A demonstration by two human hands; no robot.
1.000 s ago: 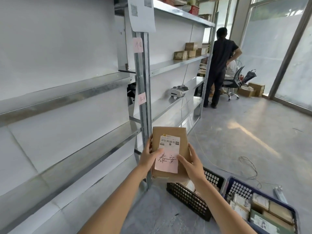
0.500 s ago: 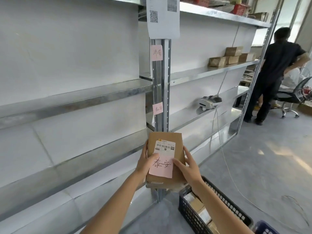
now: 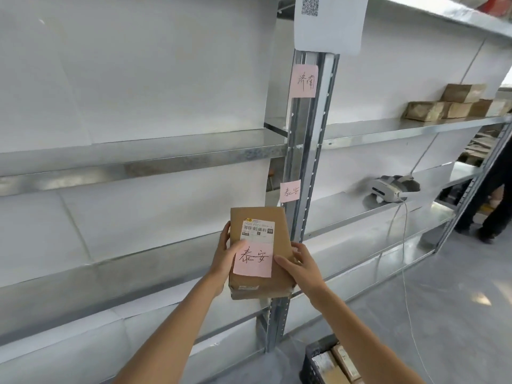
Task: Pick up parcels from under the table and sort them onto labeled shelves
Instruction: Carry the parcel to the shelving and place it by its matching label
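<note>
Parcel [image 3: 259, 252] in both my grips, held before the post [image 3: 304, 162] of the shelves [image 3: 144, 151]. Left hand [image 3: 225, 257] clamps its left edge, right hand [image 3: 300, 266] its lower right corner. Long axis runs up and away from me, pink note [image 3: 252, 259] facing me. Matching pink tag [image 3: 290, 190] on the post just above it; another tag [image 3: 304, 80] higher. Bare metal shelves, white backing, grey floor [image 3: 443, 300]. Boxes [image 3: 454, 102] and a scanner [image 3: 394, 187] on the right shelves; crate [image 3: 313, 361] below.

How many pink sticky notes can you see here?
3. An upper pink note and a lower pink note are stuck on the shelf upright; the third pink note is on the parcel held in both hands. Others may be out of frame.
</note>
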